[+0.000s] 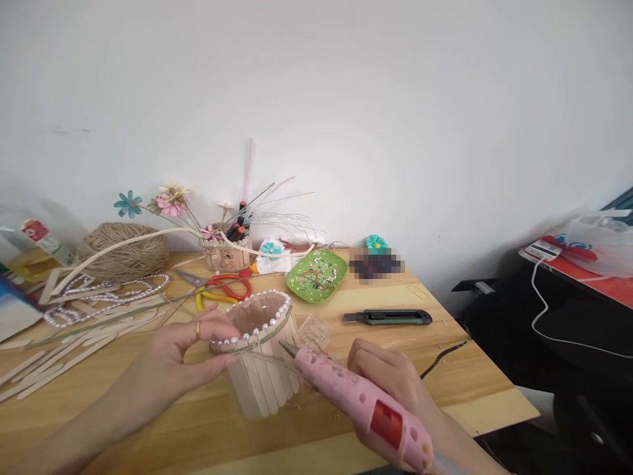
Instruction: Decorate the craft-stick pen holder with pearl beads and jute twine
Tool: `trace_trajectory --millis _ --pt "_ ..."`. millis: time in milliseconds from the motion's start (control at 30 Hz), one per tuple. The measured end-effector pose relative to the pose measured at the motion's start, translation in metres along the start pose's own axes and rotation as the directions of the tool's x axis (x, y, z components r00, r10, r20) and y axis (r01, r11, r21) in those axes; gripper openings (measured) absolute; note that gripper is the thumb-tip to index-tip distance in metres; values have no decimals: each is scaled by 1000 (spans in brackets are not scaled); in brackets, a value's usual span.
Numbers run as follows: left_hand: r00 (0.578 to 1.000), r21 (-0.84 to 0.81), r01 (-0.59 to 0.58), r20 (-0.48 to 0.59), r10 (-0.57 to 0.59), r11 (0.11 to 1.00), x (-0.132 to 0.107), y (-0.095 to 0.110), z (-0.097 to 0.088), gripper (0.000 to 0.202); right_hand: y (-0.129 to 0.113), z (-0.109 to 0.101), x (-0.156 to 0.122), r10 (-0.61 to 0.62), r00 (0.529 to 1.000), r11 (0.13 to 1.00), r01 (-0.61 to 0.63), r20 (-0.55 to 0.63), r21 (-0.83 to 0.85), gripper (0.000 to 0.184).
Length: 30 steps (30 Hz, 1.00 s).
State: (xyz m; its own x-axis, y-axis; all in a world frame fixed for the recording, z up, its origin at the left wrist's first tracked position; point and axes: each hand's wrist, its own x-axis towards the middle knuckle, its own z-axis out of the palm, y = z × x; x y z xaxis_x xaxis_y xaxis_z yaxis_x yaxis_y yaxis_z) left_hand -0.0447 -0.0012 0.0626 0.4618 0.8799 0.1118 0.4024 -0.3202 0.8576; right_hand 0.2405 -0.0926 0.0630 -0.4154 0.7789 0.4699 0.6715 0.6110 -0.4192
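Observation:
A cup covered in upright craft sticks (264, 386) stands tilted on the table, with a string of white pearl beads (266, 328) round its rim. My left hand (195, 349) pinches that rim at its left side, fingers over the top and thumb on the outside. A thin green cord (279, 328) runs just below the beads. My right hand (388, 382) is closed round a pink hot glue gun (341, 386). Its metal nozzle points at the cup's side, close under the rim; whether it touches I cannot tell.
Loose craft sticks (64, 353), a twine ball (123, 251) and scissors (232, 287) lie left. Behind stand a decorated pot with pens (225, 254) and a green bead dish (316, 290). A utility knife (388, 317) lies right, near the table edge and a black cable (445, 356).

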Motion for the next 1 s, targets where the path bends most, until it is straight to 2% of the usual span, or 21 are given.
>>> trace_trajectory --millis 100,467,667,833,1000 --pt "999 -16 -20 30 21 1000 0 0 2 12 -1 7 1 20 998 997 -16 -51 76 21" --pt "998 12 -7 69 6 1000 0 0 -1 13 5 10 2 25 996 996 -18 -82 88 21" --pt "999 -6 40 10 -40 999 -2 2 -2 12 6 6 4 48 997 997 -44 -59 66 24" --pt "999 -10 24 25 -24 1000 -2 2 -2 13 9 3 5 92 994 995 -90 -60 38 23" --pt "1000 -13 18 -6 -18 1000 0 1 4 13 4 3 3 15 997 1000 -14 -70 16 20"
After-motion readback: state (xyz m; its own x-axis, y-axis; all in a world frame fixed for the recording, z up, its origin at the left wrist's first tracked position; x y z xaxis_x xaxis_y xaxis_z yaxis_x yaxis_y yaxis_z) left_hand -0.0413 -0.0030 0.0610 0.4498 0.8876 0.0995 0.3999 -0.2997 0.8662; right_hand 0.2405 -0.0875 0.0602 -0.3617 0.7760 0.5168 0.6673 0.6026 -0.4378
